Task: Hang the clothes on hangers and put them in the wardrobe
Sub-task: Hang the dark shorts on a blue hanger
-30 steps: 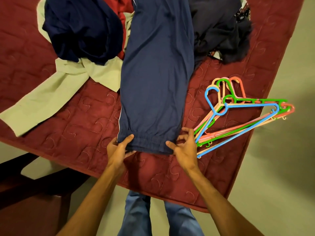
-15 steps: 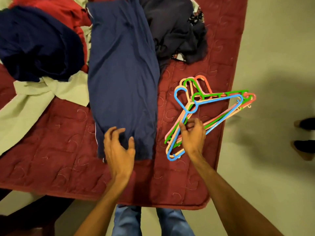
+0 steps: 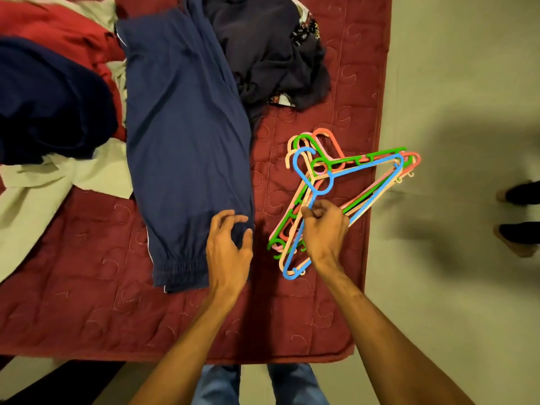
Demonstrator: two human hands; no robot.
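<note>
Navy blue trousers (image 3: 184,135) lie flat and lengthwise on the maroon quilted bed (image 3: 87,302), elastic cuff toward me. My left hand (image 3: 228,249) rests over the cuff's right edge, fingers loosely curled and spread. To the right lies a stack of plastic hangers (image 3: 359,182) in blue, green, peach and pink. My right hand (image 3: 324,232) pinches the blue hanger (image 3: 309,171), the top one, along its left arm just below the neck.
More clothes are piled on the bed: a dark navy garment (image 3: 49,106), a red one (image 3: 58,33), a pale green one (image 3: 38,194) and a black heap (image 3: 268,51). The bed's right edge borders bare floor, where another person's feet (image 3: 520,214) stand.
Both hands let go of the trouser cuff. My right hand moved right to the hangers and took hold of the blue one. My left hand shifted to the cuff's right edge.
</note>
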